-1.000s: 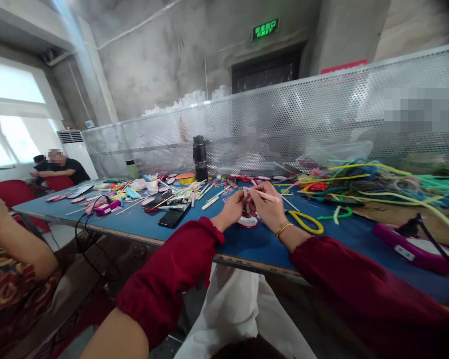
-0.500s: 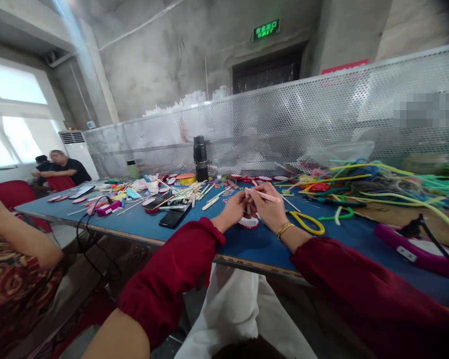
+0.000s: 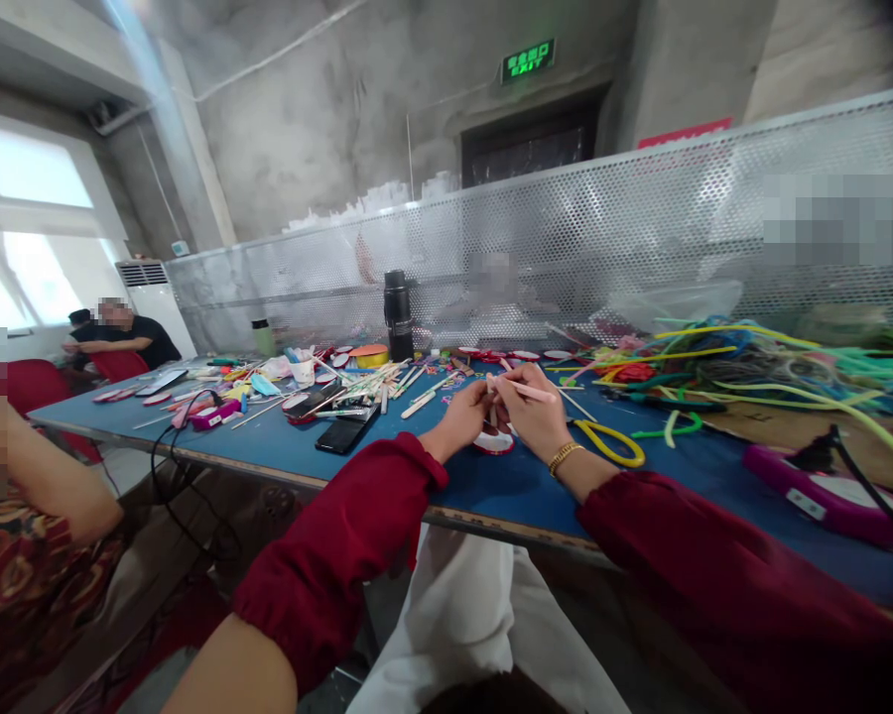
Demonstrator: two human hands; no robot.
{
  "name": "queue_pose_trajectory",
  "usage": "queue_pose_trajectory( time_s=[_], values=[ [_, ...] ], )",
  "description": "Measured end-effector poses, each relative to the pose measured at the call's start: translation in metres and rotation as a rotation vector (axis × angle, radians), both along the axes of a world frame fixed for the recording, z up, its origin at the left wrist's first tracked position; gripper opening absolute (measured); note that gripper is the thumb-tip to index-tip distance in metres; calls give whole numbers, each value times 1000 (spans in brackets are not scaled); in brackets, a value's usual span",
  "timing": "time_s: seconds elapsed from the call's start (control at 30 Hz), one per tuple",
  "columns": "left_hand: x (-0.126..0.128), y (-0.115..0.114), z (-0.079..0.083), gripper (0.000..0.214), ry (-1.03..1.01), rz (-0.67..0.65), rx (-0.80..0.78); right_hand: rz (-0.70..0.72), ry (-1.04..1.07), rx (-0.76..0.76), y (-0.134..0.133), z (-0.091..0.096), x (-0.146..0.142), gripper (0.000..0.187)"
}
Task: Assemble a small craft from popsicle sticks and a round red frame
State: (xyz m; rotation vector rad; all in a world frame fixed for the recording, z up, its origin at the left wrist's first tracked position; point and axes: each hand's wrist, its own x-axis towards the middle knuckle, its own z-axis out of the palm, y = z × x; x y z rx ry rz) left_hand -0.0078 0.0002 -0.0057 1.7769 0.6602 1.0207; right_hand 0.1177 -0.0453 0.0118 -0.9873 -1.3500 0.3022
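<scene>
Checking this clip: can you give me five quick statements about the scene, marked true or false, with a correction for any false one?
1. The right hand holds a pale pink stick. True.
2. The gold bracelet is worn on the left arm. False: it is on the right one.
3. The black bottle stands upright on the table. True.
4. The yellow loop lies to the left of the left hand. False: it lies to the right of the right hand.
5. Both sleeves are bright blue. False: they are dark red.
</scene>
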Motion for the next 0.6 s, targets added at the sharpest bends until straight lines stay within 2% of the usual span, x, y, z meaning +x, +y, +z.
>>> queue_pose_trajectory(
  time_s=[0.6],
  values=[
    [0,-7,5,29,-27,6,-48,-58,-36,63,6,-3,5,14]
  ],
)
